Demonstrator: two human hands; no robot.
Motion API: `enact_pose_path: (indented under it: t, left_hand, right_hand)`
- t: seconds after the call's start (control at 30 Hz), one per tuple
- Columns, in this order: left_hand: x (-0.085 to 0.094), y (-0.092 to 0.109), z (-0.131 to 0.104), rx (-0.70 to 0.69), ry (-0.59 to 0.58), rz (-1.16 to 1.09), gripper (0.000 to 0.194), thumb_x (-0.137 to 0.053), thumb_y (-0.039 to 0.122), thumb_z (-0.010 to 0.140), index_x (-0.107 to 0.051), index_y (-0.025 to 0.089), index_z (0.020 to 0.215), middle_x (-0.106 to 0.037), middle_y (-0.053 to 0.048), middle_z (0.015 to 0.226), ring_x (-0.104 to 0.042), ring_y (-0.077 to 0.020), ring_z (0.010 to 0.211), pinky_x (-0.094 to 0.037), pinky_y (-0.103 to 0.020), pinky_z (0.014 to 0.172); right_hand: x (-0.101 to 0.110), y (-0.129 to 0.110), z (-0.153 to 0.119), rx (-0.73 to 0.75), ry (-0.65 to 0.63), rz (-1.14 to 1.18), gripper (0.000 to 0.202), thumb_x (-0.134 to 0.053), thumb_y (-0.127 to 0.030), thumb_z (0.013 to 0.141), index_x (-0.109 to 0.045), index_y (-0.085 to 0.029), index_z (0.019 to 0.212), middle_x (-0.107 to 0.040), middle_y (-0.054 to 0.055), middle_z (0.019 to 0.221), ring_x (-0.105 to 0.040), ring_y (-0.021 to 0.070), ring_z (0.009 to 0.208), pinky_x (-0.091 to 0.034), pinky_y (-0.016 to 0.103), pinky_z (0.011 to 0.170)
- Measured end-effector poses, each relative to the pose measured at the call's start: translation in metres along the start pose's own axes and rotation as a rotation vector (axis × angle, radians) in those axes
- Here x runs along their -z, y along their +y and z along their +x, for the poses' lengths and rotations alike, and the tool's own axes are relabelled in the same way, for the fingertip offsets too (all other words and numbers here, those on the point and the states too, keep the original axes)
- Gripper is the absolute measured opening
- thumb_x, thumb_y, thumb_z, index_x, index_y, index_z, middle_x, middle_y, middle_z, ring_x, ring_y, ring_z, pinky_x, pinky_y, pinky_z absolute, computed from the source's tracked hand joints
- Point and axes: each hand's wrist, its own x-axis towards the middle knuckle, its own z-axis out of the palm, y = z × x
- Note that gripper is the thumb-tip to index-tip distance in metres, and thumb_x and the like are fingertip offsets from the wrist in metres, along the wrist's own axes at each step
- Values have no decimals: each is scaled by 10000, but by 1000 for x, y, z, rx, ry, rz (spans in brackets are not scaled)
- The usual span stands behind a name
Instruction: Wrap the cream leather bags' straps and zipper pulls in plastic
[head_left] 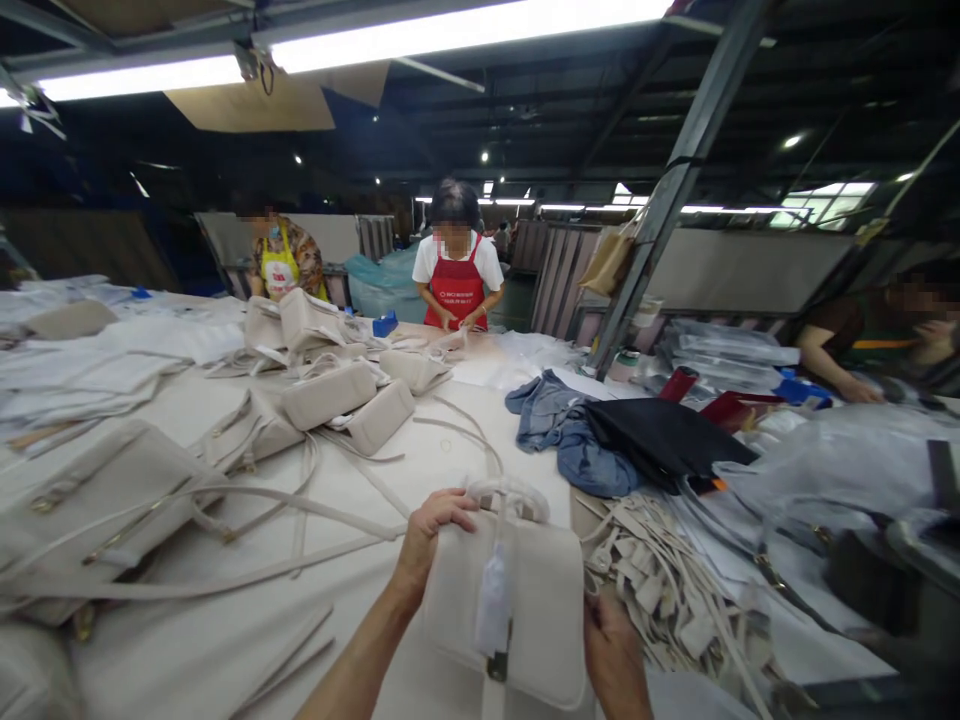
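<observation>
A cream handbag (547, 600) stands at the table's near edge, its flap facing me, with a wrapped top handle and a white-wrapped piece over the clasp strap. My left hand (439, 525) grips the bag's upper left corner, fingers curled over the top edge. On the bag's right side, low down, my right hand (615, 645) holds the edge; its fingertips are partly hidden behind the bag. A thin strap runs from the bag's top toward the table's middle.
Cream bags (330, 390) and long straps lie heaped on the left. At right are a strap pile (660, 580), blue denim cloth (551, 410), a black cloth (667, 435) and plastic wrapping. A person in a red apron (456, 290) works across the table; others are left and right.
</observation>
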Motion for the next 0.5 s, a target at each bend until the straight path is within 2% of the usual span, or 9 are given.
enact_pose_path:
  t: [0.1,0.2,0.33,0.4,0.5]
  left_hand:
    - [6,12,-19,55,49,-72,65,-636,171,674,-698,189,682,-690,-87,1020,-540,-241,1139,-392,-377,993]
    - [6,14,-42,69,76,-53,73,-634,163,678,-702,187,691,-694,-86,991,-543,-245,1138,-394,-391,994]
    - [3,11,-71,-36,21,54,74,-645,200,716,-702,196,670,-704,-81,960,-546,-240,1120,-402,-405,989]
    - [2,14,-85,-100,-13,112,90,-644,210,743,-701,200,675,-702,-81,972,-551,-232,1118,-409,-399,989]
    - [2,20,-112,-178,-59,230,95,-641,231,781,-703,207,713,-699,-86,996,-556,-227,1130,-391,-406,1027]
  right_hand:
    - [7,-4,-22,25,-83,100,409,-514,-515,686,-674,-171,839,-724,85,792,-633,224,710,-498,287,620]
    - [8,2,-41,17,-93,186,411,-541,-474,653,-696,-173,885,-739,96,890,-660,243,798,-520,279,666]
    - [9,19,-66,-57,-70,127,500,-526,-548,666,-701,-179,953,-741,73,895,-660,261,831,-526,310,709]
    - [13,26,-76,-86,-100,67,515,-518,-582,681,-703,-187,955,-740,59,847,-660,264,802,-524,321,700]
    - [20,40,-92,-110,-136,114,475,-579,-547,633,-718,-210,938,-739,51,792,-673,284,762,-534,332,652]
